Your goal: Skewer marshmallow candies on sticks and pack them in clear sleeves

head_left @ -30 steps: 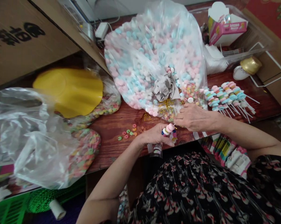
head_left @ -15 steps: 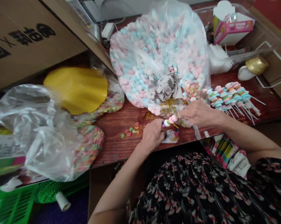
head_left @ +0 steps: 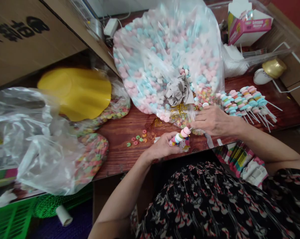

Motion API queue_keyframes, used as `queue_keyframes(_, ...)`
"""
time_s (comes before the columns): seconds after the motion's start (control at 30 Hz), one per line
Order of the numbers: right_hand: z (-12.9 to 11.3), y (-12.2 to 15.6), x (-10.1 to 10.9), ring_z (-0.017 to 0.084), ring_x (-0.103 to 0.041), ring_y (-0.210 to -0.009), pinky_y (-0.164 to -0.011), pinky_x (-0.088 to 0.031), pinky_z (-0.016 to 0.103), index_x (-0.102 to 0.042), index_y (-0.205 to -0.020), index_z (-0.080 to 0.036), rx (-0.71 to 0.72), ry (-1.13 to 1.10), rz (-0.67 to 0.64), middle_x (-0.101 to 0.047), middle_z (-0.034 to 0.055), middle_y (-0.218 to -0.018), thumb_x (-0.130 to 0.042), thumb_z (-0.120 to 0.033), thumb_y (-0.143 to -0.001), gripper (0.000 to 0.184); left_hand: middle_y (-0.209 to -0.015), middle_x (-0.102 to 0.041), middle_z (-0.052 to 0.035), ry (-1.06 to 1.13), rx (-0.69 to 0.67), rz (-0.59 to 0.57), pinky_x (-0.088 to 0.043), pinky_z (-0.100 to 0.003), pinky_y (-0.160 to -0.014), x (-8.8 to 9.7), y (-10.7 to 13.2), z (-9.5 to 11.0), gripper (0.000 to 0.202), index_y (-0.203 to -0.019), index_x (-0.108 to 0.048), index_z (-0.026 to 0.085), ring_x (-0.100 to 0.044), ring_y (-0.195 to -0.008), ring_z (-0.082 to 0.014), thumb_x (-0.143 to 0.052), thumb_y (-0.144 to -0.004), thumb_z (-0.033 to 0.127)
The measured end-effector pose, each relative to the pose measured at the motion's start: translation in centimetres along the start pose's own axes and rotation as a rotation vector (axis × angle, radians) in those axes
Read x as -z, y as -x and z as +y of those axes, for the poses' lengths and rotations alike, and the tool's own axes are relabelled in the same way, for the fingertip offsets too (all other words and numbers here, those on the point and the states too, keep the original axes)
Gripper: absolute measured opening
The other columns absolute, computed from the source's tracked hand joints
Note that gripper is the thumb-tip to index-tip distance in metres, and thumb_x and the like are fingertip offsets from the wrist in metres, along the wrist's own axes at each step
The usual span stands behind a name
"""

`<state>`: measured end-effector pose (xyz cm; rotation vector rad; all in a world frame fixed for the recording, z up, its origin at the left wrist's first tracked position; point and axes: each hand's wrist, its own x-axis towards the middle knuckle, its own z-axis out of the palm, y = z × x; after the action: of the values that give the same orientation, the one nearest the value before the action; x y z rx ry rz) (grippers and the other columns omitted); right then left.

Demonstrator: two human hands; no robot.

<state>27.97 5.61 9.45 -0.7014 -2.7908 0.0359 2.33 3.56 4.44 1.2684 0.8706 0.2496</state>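
A floral top (head_left: 204,202) runs off the lower edge. Above it, at the near edge of the table (head_left: 120,139), the left hand (head_left: 162,146) grasps a candy skewer (head_left: 182,135), whose lower end is hard to make out. The right hand (head_left: 211,121) is at its upper tip; whether it pinches anything, one cannot tell. Beyond, crumpled grey paper (head_left: 178,91) hides part of a big bag of sweets (head_left: 162,49); a carton (head_left: 27,43) is cut off at left
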Motion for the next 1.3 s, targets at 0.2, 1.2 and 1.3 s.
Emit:
queue_keyframes(0.2,1.5,1.2,-1.1,0.011,-0.057,-0.075,-0.067,-0.035,0.024,-0.066,-0.105,-0.018,-0.084,-0.366,0.043,-0.07,0.003,-0.086,-0.04,-0.025,-0.098,0.027,-0.074,-0.053,0.0043,0.007,-0.02,-0.092,-0.038,-0.021,-0.066,0.2,0.3,-0.4,0.029,-0.085,-0.058,0.013,-0.046,-0.066,-0.0083,-0.074,-0.064,0.027)
queue_keyframes(1.2,-0.8,0.8,0.7,0.014,-0.044,-0.072,-0.068,-0.024,0.032,-0.06,-0.1,-0.019,0.109,0.228,-0.021,-0.061,0.001,-0.079,-0.037,-0.018,-0.098,0.023,-0.067,-0.043,0.0061,-0.098,0.041,-0.335,-0.034,-0.021,-0.058,0.5,-1.0,-1.0,0.037,-0.076,-0.055,0.014,-0.039,-0.062,-0.0087,-0.082,-0.057,0.032)
queue_keyframes(1.3,-1.1,1.3,0.6,0.014,-0.045,-0.072,-0.068,-0.025,0.032,-0.06,-0.099,-0.018,0.126,0.185,0.0,-0.061,0.0016,-0.079,-0.039,-0.019,-0.097,0.021,-0.069,-0.049,0.0046,0.004,0.067,-0.299,-0.036,-0.021,-0.059,0.7,-0.9,-0.6,0.038,-0.082,-0.058,0.013,-0.042,-0.063,-0.0088,-0.082,-0.057,0.031)
